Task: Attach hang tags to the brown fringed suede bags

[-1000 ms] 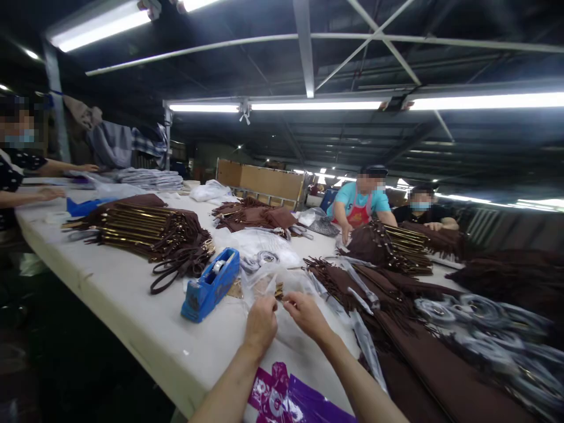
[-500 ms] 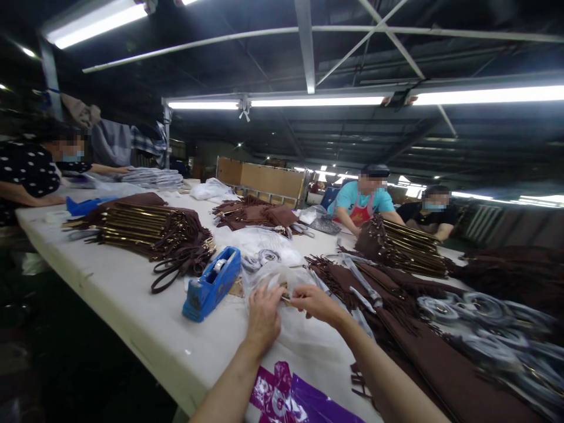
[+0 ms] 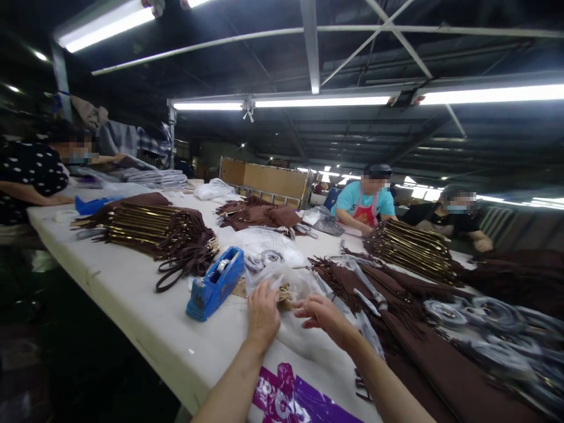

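handling: a small bundle of thin, tan-gold pieces (image 3: 285,292) should prove light. the single pieces are probably fairly stiff, but the bundle as a whole looks loose and liable to splay. the material is too small to identify. the translucent plastic (image 3: 304,281) around it should be light, limp and slippery, and easily creased or torn.

recommended hold: take the bundle across its middle, from both sides, with light fingertip pressure. take the plastic by a gathered fold, not by a single flat layer.

position: the bundle is on the table (image 3: 136,317), inboard of the long left edge. a blue tape dispenser (image 3: 215,285) stands between that edge and the plastic. whether the bundle lies in the plastic or on top of it cannot be told.

grip, left hand (image 3: 263,314): palm down, fingers bent, at the left side of the bundle and against the plastic. whether the fingers are closed on anything cannot be told.

grip, right hand (image 3: 324,314): fingers loosely curved and parted, nothing visibly clasped. the fingertips point at the right side of the bundle, just beside it; contact cannot be confirmed.

bundle relative to grip: between the two hands, slightly beyond the right fingertips as seen from the wearer.
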Demonstrator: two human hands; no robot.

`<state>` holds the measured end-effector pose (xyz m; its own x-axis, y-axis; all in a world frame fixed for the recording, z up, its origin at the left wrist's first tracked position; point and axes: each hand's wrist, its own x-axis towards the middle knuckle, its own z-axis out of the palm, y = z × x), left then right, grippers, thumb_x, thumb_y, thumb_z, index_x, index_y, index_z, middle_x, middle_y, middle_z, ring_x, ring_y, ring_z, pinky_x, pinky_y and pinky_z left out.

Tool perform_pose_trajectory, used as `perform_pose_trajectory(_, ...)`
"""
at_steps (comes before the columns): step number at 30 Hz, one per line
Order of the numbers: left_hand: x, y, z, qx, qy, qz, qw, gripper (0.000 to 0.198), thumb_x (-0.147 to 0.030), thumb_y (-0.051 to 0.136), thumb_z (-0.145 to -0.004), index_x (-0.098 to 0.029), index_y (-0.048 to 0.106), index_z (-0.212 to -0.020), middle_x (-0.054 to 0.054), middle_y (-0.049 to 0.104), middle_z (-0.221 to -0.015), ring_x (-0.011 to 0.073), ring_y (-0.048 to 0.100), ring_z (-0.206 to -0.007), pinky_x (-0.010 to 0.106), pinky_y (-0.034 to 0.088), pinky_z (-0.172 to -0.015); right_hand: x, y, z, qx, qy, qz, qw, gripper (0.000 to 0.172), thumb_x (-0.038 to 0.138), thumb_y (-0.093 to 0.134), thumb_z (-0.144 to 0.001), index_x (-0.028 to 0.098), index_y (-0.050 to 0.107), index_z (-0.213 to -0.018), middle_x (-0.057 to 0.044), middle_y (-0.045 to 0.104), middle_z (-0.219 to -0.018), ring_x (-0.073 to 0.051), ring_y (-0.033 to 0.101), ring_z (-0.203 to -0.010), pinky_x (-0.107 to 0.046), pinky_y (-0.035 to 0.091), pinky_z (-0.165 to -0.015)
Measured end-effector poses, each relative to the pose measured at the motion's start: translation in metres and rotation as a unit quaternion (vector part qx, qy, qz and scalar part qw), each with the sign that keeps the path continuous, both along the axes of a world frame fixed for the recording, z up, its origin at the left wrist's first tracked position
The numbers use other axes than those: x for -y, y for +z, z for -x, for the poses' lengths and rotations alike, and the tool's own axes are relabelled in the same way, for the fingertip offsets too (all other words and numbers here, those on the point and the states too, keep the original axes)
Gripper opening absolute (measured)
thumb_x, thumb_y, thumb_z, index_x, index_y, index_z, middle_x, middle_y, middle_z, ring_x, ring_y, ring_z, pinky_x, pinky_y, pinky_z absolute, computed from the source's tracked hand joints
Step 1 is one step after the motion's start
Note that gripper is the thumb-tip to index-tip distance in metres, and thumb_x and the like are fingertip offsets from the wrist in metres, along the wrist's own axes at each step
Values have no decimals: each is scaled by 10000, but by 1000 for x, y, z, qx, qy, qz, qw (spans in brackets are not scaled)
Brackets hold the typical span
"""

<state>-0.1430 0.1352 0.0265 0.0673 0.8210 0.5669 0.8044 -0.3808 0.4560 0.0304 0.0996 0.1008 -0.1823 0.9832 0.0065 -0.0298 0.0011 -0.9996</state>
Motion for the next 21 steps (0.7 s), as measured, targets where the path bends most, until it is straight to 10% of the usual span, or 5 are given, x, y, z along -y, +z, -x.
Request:
perform_pose_trajectory(5,1,0,0,-30,-12,-11,999,585,-24,466,-657,-204,613,-1194,112,428,-1423,280,387,-1287,441,312,-1052,8,8,-16,-127,-15,-15,992,195,274,696,-654,168,548,-585,-77,658,-1177,-99,618,-685,-162,391,-454)
perform_pose_trajectory(9,0,-1,1,-51,-31,-14,998,529,-27,454,-674,-228,653,-1121,97,482,-1376,277,415,-1253,439,330,-1025,31,39,-46,-164,-31,-16,986,223,248,763,-602,167,560,-563,-50,711,-863,-91,602,-600,-142,350,-404)
perform_pose_trajectory(21,10,29,-1,-59,-71,-166,982,359,-78,418,-765,-182,658,-1011,118,571,-1256,303,462,-1187,477,361,-995,168,90,-150,108,-250,-105,957,253,359,811,-605,173,730,-756,-11,670,-671,-115,544,-567,-218,410,-501)
